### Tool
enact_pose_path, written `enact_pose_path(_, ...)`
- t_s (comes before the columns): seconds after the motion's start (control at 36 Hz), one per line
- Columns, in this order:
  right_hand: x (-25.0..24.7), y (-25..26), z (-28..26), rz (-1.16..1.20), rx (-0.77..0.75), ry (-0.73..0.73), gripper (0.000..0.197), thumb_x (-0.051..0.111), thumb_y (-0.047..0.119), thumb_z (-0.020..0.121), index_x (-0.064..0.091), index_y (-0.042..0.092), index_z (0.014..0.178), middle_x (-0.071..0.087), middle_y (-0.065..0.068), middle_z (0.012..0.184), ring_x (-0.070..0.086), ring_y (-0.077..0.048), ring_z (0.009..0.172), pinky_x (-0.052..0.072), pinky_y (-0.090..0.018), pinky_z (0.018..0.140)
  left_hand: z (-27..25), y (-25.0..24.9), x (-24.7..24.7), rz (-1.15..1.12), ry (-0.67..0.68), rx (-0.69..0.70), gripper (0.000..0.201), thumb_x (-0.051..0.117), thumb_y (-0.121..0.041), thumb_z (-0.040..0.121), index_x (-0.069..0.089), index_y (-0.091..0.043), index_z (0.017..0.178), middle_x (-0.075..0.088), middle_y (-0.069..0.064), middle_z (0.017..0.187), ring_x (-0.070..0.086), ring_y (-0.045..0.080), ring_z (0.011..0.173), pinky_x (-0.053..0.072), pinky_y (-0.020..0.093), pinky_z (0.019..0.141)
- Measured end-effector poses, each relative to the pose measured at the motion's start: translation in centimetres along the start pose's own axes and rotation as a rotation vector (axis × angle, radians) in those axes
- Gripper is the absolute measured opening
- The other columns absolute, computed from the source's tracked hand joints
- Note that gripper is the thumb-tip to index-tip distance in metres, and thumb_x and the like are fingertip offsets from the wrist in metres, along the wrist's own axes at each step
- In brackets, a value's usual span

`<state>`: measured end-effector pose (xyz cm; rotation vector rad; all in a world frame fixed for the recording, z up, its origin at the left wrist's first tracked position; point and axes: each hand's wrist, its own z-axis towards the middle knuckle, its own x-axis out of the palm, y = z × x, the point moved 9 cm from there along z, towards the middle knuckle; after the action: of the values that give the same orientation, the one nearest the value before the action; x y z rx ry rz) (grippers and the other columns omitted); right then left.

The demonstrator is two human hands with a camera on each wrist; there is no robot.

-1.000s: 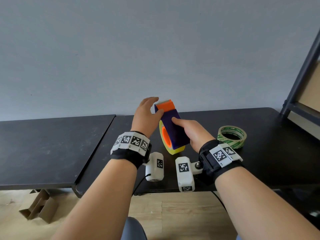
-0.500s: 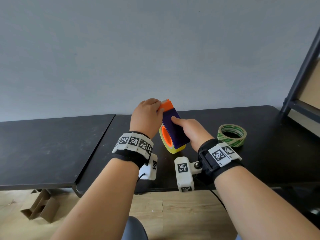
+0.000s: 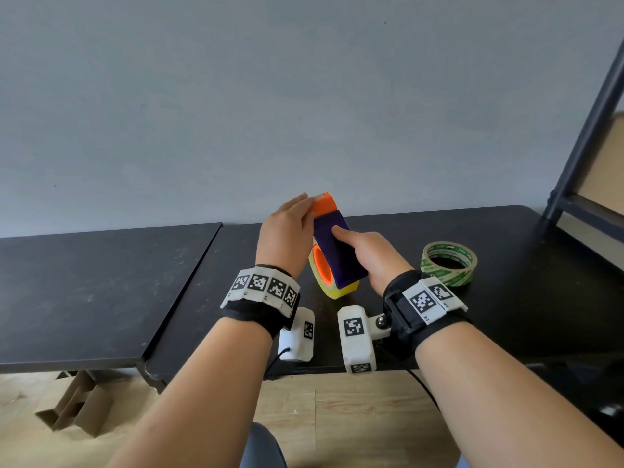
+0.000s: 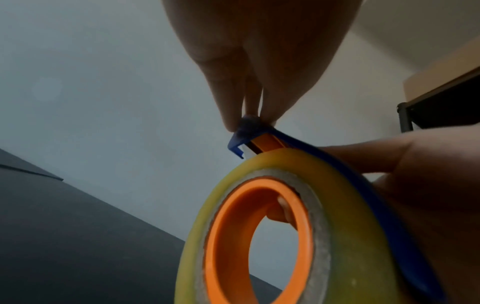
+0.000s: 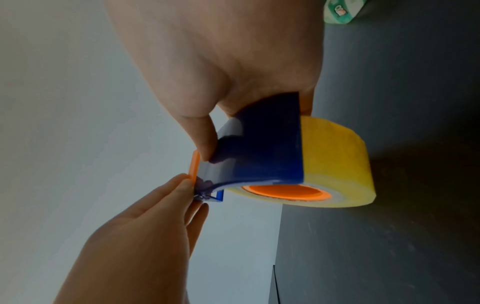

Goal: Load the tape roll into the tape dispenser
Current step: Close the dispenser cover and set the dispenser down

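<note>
Standing beside the person, I see both forearms reach out over the near edge of the black table [image 3: 506,298], each wrist strapped with a marker band and a white camera block. Just past the wrists, the yellow tape roll [image 3: 332,292] sits on the orange hub of the blue tape dispenser [image 3: 337,255], held just above the tabletop. The right hand [image 3: 371,255] grips the dispenser's blue body, thumb laid along the top face and fingers curled round the far side; one fingertip shows through the hub's hole in the left wrist view. The left hand [image 3: 285,234] is at the dispenser's raised front end, its fingers nearly straight and close together, the tips touching the orange cutter end [image 3: 324,206], where a crumpled bit of tape seems caught; whether they pinch it I cannot tell. Off to the right, well apart, a green-printed tape roll [image 3: 449,263] lies flat. Beyond is a grey wall, with a dark shelf frame [image 3: 587,130] at the right.
</note>
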<state>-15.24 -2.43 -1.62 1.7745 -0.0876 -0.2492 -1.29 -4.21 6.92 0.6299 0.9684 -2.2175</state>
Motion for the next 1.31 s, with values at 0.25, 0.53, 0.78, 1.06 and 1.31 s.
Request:
enact_pose_path(0.25, 0.3, -0.2, -0.4, 0.017, -0.018, 0.051, 0.025, 0.067, 0.039, 0.086, 0.064, 0.015, 0.094, 0.071, -0.009, 0.106, 0.066, -0.023, 0.098, 0.05, -0.04, 0.097, 0.6, 1.3, 0.1, -0.034, 0.049, -0.076, 0.039, 0.059, -0.02, 0.093, 0.06, -0.014, 0.132, 0.059, 0.001, 0.136, 0.058, 0.018, 0.119, 0.046, 0.029, 0.102)
enact_pose_path(0.53, -0.4, 2.2, -0.2, -0.178, -0.164, 0.011, 0.021, 0.061, 0.017, 0.08, 0.068, 0.007, 0.098, 0.067, -0.01, 0.09, 0.062, -0.025, 0.079, 0.046, -0.032, 0.068, 0.8, 2.9, 0.1, -0.045, -0.003, -0.16, 0.034, 0.062, -0.021, 0.088, 0.063, -0.017, 0.122, 0.066, 0.0, 0.118, 0.062, 0.016, 0.1, 0.043, 0.022, 0.081)
enact_pose_path(0.78, -0.3, 3.4, 1.9, -0.536, -0.323, -0.068, 0.026, 0.066, 0.016, 0.079, 0.066, 0.011, 0.105, 0.07, -0.01, 0.098, 0.066, -0.029, 0.088, 0.057, -0.041, 0.079, 0.6, 4.7, 2.4, -0.103, 0.02, -0.273, 0.026, 0.049, -0.02, 0.096, 0.068, -0.013, 0.112, 0.059, 0.005, 0.121, 0.061, 0.024, 0.102, 0.041, 0.025, 0.075)
enact_pose_path(1.06, 0.0, 2.4, 5.3, -0.902, -0.346, -0.126, 0.01, 0.062, 0.015, 0.082, 0.065, 0.014, 0.091, 0.069, -0.008, 0.093, 0.064, -0.032, 0.091, 0.044, -0.031, 0.07, -0.7, 6.9, 7.4, 0.007, 0.367, -0.406, 0.035, 0.04, -0.008, 0.093, 0.061, -0.01, 0.12, 0.059, 0.017, 0.124, 0.06, 0.038, 0.107, 0.044, 0.034, 0.081)
enact_pose_path(1.31, 1.1, 0.5, 6.5, -1.001, -0.265, -0.084, 0.029, 0.061, 0.016, 0.086, 0.065, 0.013, 0.115, 0.07, -0.007, 0.113, 0.064, -0.029, 0.104, 0.051, -0.035, 0.09, -2.1, 8.7, 8.7, 0.049, 0.532, -0.468, 0.031, 0.043, -0.01, 0.094, 0.069, -0.003, 0.109, 0.069, 0.02, 0.109, 0.063, 0.036, 0.104, 0.046, 0.035, 0.084)
